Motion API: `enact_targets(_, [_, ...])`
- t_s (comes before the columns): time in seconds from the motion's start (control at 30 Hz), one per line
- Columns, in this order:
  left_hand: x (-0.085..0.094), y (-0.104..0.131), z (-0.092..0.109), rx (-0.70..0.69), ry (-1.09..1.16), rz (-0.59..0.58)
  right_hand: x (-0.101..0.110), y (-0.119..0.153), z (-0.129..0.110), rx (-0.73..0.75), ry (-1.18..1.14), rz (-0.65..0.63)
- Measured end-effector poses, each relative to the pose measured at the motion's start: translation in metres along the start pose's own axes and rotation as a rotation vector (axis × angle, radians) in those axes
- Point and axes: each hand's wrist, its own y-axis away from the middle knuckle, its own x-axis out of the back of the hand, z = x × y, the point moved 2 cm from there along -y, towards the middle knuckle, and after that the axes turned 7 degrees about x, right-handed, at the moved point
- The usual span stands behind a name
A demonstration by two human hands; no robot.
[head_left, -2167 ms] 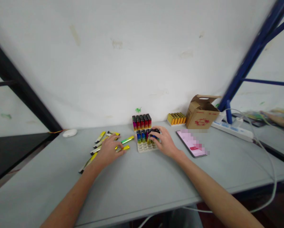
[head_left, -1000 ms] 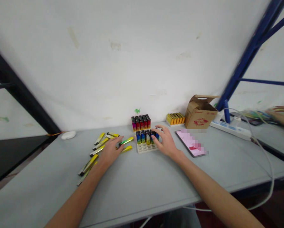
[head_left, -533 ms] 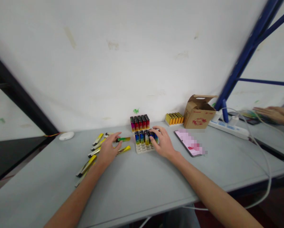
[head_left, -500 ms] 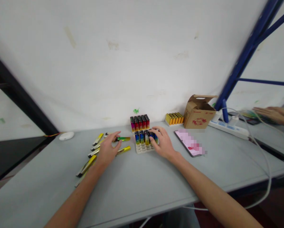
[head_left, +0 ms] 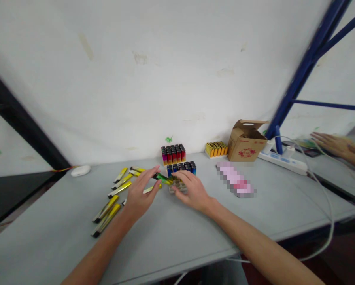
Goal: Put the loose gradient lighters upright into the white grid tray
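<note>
A green-and-yellow battery (head_left: 165, 179) with a black end lies between the thumb and fingers of my left hand (head_left: 142, 192), its yellow end pointing at the tray. My right hand (head_left: 193, 192) curves over the front of the pale honeycomb tray (head_left: 172, 190), thumb and forefinger apart near that yellow end. Blue batteries (head_left: 180, 168) with black tops stand upright in the tray's back rows. Part of the tray is hidden behind my right hand. Several yellow-and-silver pieces (head_left: 106, 208) with black ends, shaped like batteries, lie loose around my left hand and forearm.
Behind the tray stands a block of red batteries (head_left: 174, 155), with gold batteries (head_left: 216, 149) to its right. Further right are an open cardboard box (head_left: 245, 148), a phone (head_left: 236, 180) and a power strip (head_left: 284, 160). A white case (head_left: 80, 171) lies left; another person's hand (head_left: 331, 143) shows far right.
My left hand has moved right and now has the green battery lifted between its fingers. My right hand has shifted left and down from the blue batteries to the tray's front.
</note>
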Motion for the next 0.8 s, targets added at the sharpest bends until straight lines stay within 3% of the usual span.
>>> enact_targets(0.3, [-0.004, 0.004, 0.017, -0.184, 0.051, 0.040, -0.009, 0.000, -0.002, -0.125, -0.071, -0.107])
enact_targets(0.37, [-0.004, 0.003, 0.012, -0.149, 0.046, 0.007, -0.007, 0.000, -0.002, -0.165, -0.091, -0.142])
enact_targets(0.47, [-0.007, 0.003, -0.001, -0.042, 0.027, -0.065, -0.002, 0.002, 0.002, -0.261, -0.178, -0.088])
enact_targets(0.63, [-0.019, 0.010, -0.020, 0.036, -0.026, -0.218, 0.004, 0.000, 0.014, -0.434, -0.711, 0.130])
enact_targets(0.8, [-0.030, 0.017, -0.026, 0.083, -0.031, -0.293, 0.002, -0.005, 0.026, -0.641, -1.194, 0.213])
